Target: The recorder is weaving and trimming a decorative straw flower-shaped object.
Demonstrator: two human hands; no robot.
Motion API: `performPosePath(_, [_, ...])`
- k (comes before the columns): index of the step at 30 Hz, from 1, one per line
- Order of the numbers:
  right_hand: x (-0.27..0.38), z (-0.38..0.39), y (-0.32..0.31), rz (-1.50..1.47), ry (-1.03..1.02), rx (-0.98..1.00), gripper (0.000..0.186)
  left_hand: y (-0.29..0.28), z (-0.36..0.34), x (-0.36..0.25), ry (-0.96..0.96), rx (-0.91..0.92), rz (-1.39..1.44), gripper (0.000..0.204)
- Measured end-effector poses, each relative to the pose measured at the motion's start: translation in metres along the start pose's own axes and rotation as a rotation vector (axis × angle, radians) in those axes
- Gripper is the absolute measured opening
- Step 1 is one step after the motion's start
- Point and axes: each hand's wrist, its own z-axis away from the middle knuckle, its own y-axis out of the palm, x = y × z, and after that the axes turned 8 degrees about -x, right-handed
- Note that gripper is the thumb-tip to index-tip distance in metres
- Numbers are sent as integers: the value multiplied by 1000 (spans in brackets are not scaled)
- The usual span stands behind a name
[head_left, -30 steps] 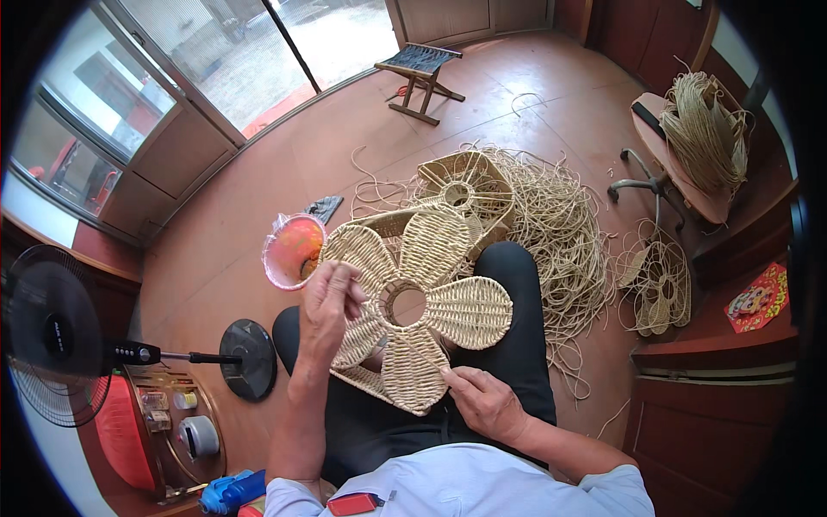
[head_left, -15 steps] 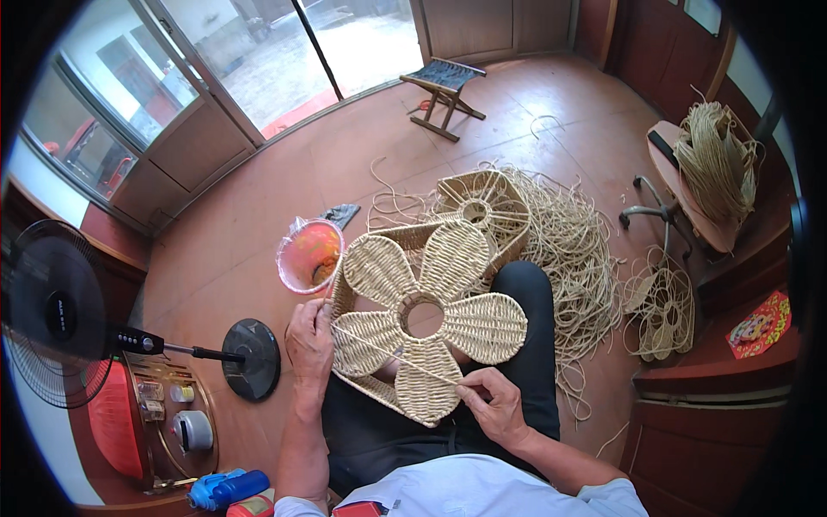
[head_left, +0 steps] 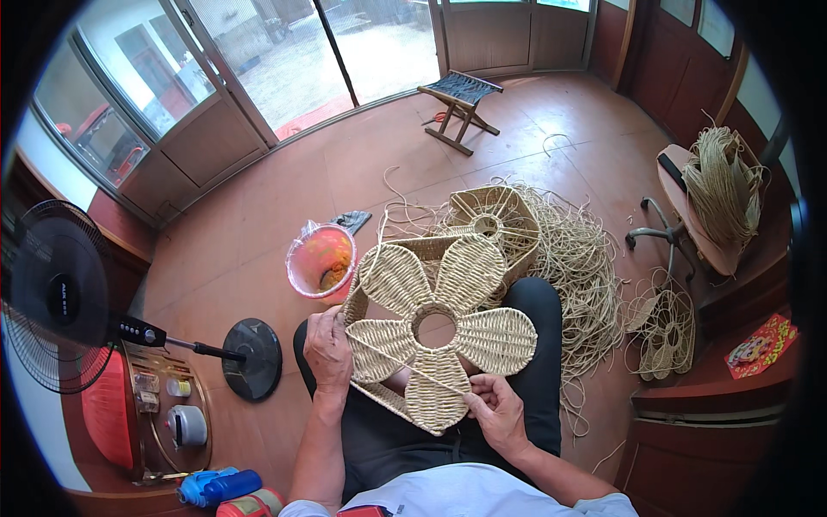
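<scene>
Nearest to us is the right hand, its grip a narrow pinch of thumb and fingertips on a thin cord at the right edge of the lowest petal; we cannot tell whether it nips the petal too. The woven flower lies face up above our dark-trousered legs, over a deep woven frame. The cord slants across the lower petals towards the left hand, which sits at the left side of the frame with its fingers curled in; with the fingertips hidden, we cannot tell whether they hold cord or rim. As we judge it, a hard or uneven pull could draw a petal out of shape, while a loose pinch could let the cord go slack; the frame could also tip, should our knees part. Beyond are the pink bucket, a second woven piece and a heap of loose cord where trailing strands could snag; farther off stands a folding stool. Compared with a second ago, our left hand has come down from above the left petals to the frame's side, and the room sits lower and further right in view.
</scene>
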Motion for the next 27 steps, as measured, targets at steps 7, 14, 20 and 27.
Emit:
performPosePath(7, [-4, -2, -5, 18, 5, 50, 38, 1, 1, 2, 8, -6, -2, 15])
performPosePath(14, [-3, -6, -2, -48, 52, 74, 39, 1, -2, 2, 20, -8, -8, 15])
performPosePath(20, [-15, -7, -3, 116, -5, 54, 37, 2, -3, 12, 103, -75, 60, 20])
performPosePath(27, [-18, -3, -1, -243, 100, 133, 51, 0, 1, 7, -109, -32, 109, 26])
